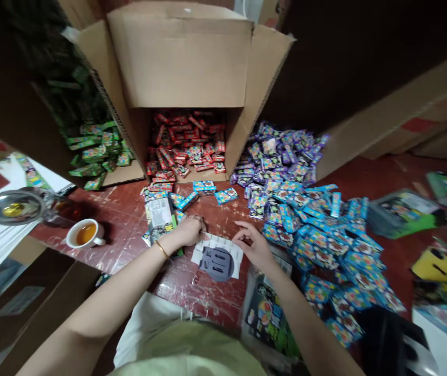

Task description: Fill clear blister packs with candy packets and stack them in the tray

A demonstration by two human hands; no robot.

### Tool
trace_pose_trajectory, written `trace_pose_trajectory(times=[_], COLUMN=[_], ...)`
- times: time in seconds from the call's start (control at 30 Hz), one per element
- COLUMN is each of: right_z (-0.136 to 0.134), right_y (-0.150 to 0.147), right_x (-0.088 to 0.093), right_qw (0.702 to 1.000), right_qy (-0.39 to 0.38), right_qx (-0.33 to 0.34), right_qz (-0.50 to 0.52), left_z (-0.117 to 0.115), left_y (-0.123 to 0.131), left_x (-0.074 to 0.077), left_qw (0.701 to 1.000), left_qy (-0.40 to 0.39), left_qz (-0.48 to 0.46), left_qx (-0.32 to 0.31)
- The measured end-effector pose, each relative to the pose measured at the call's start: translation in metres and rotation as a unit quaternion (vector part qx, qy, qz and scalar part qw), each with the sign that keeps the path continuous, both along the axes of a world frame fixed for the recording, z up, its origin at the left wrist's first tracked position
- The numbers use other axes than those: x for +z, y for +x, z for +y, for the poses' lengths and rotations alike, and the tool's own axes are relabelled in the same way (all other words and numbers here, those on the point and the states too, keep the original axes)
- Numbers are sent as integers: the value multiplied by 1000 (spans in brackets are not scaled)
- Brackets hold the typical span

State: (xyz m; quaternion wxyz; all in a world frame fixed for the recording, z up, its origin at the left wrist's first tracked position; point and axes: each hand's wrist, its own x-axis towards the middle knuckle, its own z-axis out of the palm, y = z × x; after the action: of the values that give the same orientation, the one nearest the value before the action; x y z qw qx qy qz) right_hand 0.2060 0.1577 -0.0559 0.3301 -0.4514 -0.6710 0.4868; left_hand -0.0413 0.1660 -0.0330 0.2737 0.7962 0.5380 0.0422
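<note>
A white sheet of paper with a dark grey round shape with slots on it lies on the red table in front of me. My left hand is closed at the sheet's upper left corner, a bracelet on its wrist; what its fingers hold, if anything, is hidden. By the right edge of the sheet my right hand has its fingers apart and slightly bent, with nothing seen in them. A flat printed box lies just left of my left hand. Small blue packets lie beyond both hands.
Cardboard boxes on their sides spill green packets, red packets and purple packets. Blue packets heap at right. A cup of tea stands left, beside a glass pot. A wrapped printed pack lies under my right forearm.
</note>
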Motion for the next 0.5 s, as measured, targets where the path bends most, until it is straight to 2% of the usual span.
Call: trace_pose_trajectory(times=[0.1, 0.2, 0.27, 0.3, 0.37, 0.43, 0.47, 0.5], right_z=[-2, -6, -11, -15, -22, -29, -32, -33], right_y=[9, 20, 22, 20, 13, 2, -4, -10], right_x=[2, 9, 14, 17, 21, 24, 26, 27], right_qw=[998, 989, 982, 980, 979, 981, 983, 985], right_qy=[1, 17, 37, 46, 56, 59, 59, 58], right_qx=[-66, -147, -179, -187, -191, -179, -169, -156], right_qz=[-1, 15, 39, 46, 52, 51, 48, 44], left_z=[1, -6, -19, -27, -43, -55, -58, -59], left_y=[2, -1, -9, -16, -33, -51, -60, -67], left_x=[2, 12, 21, 24, 25, 19, 14, 9], left_qw=[1000, 998, 993, 986, 943, 861, 829, 812], left_qy=[1, 17, 53, 83, 158, 198, 190, 169], left_qz=[-9, -32, -48, -50, -43, -46, -64, -87], left_qx=[19, 49, 91, 138, 291, 466, 522, 552])
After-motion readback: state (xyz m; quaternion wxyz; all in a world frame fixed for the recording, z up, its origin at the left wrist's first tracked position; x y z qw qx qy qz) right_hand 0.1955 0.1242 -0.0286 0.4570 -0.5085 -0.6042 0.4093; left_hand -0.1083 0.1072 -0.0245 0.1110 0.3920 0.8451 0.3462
